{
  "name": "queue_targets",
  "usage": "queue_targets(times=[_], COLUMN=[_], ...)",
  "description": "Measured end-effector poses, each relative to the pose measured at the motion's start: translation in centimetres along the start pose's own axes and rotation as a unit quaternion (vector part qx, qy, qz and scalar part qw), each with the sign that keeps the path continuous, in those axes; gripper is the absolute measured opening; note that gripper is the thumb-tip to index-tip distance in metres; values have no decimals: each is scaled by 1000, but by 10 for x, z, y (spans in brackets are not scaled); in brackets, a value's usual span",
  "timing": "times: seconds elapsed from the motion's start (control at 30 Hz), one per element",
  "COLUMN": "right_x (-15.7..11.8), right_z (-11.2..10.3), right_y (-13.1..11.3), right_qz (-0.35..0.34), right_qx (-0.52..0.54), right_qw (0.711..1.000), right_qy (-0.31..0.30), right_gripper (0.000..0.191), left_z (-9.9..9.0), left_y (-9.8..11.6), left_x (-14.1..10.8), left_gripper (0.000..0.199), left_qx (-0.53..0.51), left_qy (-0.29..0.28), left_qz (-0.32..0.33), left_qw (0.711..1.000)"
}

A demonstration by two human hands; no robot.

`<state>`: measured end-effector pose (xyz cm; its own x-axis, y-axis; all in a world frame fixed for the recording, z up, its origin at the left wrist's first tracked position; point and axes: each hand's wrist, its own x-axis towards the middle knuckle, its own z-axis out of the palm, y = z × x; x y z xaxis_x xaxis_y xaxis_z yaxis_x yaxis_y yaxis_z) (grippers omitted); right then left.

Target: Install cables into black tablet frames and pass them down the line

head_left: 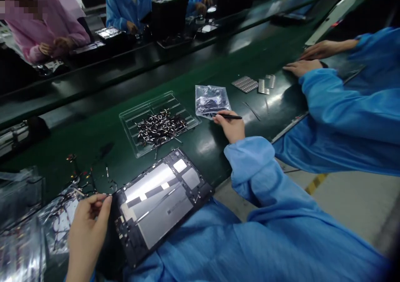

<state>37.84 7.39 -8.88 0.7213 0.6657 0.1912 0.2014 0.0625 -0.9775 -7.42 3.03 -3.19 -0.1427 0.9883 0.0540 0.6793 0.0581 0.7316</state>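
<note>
An opened tablet housing (162, 227), dark with a silver inner plate, lies tilted across my lap and the bench edge. My left hand (89, 227) is closed at its left corner, with thumb and index finger pinched on the edge. Over the bench, my right hand (233, 128) grips a slim black pen-shaped tool (233, 117). Its fingertips touch the lower edge of a clear plastic bag (212, 98) with dark small parts inside. Left of the bag, a clear plastic tray (128, 125) carries a heap of small black-and-silver parts (161, 127).
Sheets of small metal pieces (245, 84) and thin strips (251, 111) lie beyond the bag. Wired parts (84, 177) and plastic bags (23, 240) crowd the left. A co-worker's hands (306, 67) rest on the bench at right. Several people work across the line.
</note>
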Motion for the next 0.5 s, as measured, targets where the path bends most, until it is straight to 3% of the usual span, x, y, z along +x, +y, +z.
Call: queue_targets(times=[0.2, 0.5], right_x=[7, 6], right_z=[0, 3], right_y=[9, 8], right_qz=[-33, -55], right_qx=[-68, -87], right_qw=[997, 995], right_qy=[0, -9], right_gripper=[27, 26], left_z=[16, 11], left_y=[1, 10], left_x=[2, 7], left_gripper=[37, 36], left_qx=[-14, -43], left_qy=[10, 25], left_qz=[31, -57], left_qw=[999, 997])
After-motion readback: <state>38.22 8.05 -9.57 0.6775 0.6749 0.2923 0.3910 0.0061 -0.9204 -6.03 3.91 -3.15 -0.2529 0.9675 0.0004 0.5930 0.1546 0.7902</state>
